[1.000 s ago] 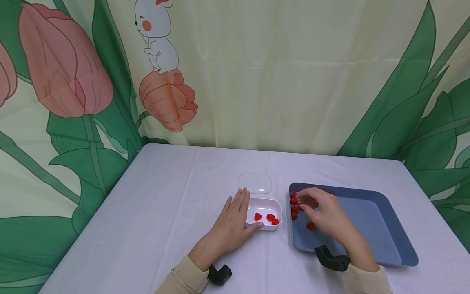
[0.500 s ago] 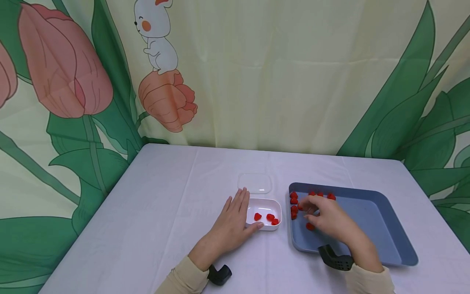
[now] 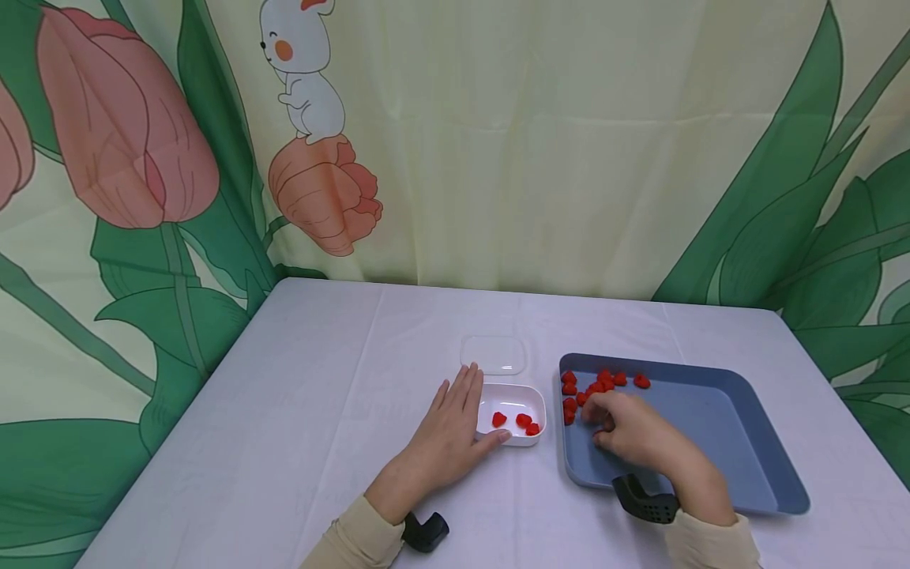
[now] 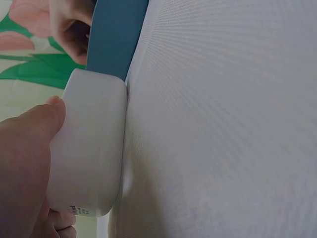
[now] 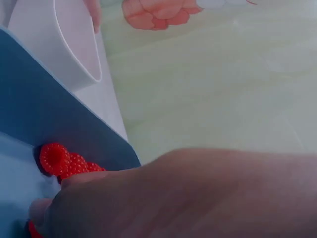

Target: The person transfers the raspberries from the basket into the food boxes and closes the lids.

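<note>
Left hand (image 3: pixel 446 438) is laid against the left side of the white box (image 3: pixel 513 414); fingers are straight and together along the box's left wall, thumb is pressed on the near rim. In the left wrist view the thumb (image 4: pixel 30 124) is seen flat against the box wall (image 4: pixel 91 144). Nothing is curled round.

Three red raspberries (image 3: pixel 524 421) are seen inside the white box, toward its near right corner. The clear lid (image 3: pixel 494 353) is laid flat just behind the box, apart from it.

Right hand (image 3: pixel 633 432) is lowered into the left part of the blue tray (image 3: pixel 739 431), fingers curled down onto the tray floor. Whether a berry is pinched under the fingertips cannot be told; in the right wrist view raspberries (image 5: pixel 55 158) are seen just beside the fingertips (image 5: pixel 42 210), the contact itself is hidden by the hand.

Loose raspberries (image 3: pixel 604 381) are clustered along the tray's far left edge and left wall; one (image 3: pixel 641 381) is set slightly apart to the right.

A narrow strip of tablecloth (image 3: pixel 320 411) is left between box and tray; the two are near but not touching in the head view. The tray's right half is bare. Open cloth is seen left of the box and behind the lid up to the curtain (image 3: pixel 498 158).
</note>
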`<state>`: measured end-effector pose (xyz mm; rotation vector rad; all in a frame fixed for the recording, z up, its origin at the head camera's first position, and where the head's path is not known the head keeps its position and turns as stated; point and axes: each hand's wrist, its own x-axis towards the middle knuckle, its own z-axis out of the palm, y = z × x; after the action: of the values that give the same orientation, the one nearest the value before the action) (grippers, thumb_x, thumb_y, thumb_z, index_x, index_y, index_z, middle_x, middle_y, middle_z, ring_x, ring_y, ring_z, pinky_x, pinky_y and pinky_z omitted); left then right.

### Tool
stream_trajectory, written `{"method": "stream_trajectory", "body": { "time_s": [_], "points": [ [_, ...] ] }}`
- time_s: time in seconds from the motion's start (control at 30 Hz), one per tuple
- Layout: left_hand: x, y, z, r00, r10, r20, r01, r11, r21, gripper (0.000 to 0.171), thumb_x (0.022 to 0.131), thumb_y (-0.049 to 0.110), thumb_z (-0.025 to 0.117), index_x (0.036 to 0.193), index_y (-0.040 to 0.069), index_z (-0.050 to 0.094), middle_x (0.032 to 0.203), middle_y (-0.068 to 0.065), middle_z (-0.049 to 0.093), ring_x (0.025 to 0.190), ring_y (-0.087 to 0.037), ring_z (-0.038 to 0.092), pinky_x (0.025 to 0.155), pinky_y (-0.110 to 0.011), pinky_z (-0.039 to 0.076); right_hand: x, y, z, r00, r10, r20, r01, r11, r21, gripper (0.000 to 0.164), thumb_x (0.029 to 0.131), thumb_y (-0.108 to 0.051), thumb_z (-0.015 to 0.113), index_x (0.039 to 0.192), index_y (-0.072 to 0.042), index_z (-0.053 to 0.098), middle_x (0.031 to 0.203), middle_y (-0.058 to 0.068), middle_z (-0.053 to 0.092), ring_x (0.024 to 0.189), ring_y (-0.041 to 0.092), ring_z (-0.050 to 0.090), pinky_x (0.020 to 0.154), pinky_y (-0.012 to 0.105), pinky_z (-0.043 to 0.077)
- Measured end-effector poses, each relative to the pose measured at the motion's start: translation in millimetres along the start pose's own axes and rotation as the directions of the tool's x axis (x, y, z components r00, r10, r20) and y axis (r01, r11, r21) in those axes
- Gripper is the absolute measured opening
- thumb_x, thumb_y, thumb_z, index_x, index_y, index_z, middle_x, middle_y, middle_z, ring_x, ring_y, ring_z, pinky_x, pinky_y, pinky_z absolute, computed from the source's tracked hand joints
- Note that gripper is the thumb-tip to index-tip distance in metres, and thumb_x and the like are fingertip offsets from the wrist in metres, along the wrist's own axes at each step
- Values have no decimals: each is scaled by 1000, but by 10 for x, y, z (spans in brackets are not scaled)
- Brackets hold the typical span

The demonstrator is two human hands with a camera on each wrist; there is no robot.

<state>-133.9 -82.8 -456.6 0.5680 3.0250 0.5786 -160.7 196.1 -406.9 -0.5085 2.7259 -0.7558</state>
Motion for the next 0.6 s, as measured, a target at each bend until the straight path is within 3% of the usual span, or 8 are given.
{"method": "stream_trajectory", "body": {
  "time_s": [0.6],
  "points": [
    [6, -14, 12, 1000, 2, 0, -2, 1000, 10, 94, 95, 67, 42, 159, 5, 11, 168, -9, 13, 156, -24, 9, 125, -50, 14, 39, 0, 64, 1000, 11, 14, -11, 1000, -25, 25, 75, 12, 67, 89, -8, 65, 77, 1, 55, 73, 16, 49, 61, 28, 47]
  ]
}}
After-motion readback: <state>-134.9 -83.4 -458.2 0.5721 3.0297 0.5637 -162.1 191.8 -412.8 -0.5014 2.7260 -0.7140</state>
